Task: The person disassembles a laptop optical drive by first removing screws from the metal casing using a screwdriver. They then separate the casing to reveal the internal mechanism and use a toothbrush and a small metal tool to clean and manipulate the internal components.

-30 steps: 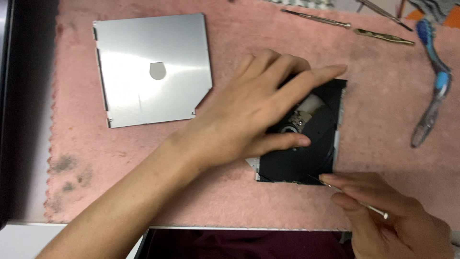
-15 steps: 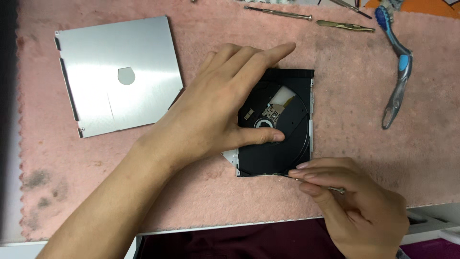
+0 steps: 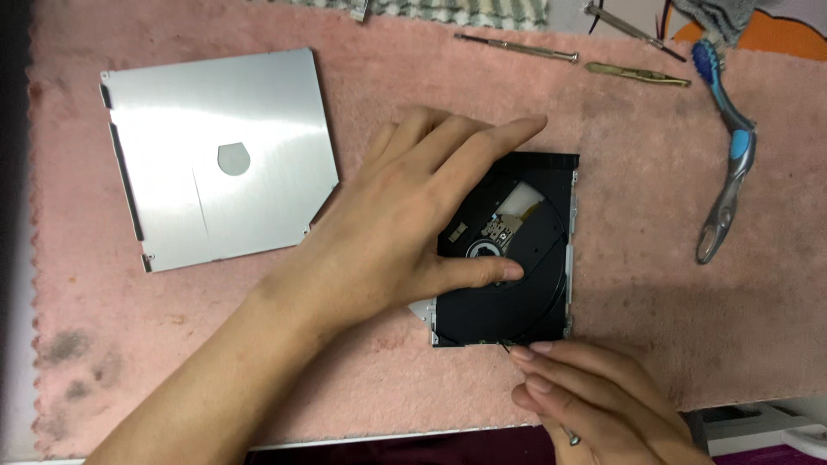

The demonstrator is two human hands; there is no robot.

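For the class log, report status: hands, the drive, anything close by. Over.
Left hand flat on the black disc drive, thumb at the hub. Right hand pinching a thin tool at the drive's near edge. Silver cover plate lies apart, left.

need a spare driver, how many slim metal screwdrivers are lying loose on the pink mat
2 in clear view: a slim silver screwdriver at top centre and a brass-coloured one to its right. A third metal rod at the top edge is partly hidden.

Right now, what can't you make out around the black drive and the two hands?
- Head view: left hand covers the left part of the black drive.
- Right hand is cut off by the bottom edge; the thin tool it pinches is mostly hidden by fingers.
- The tool's tip is too small to identify.
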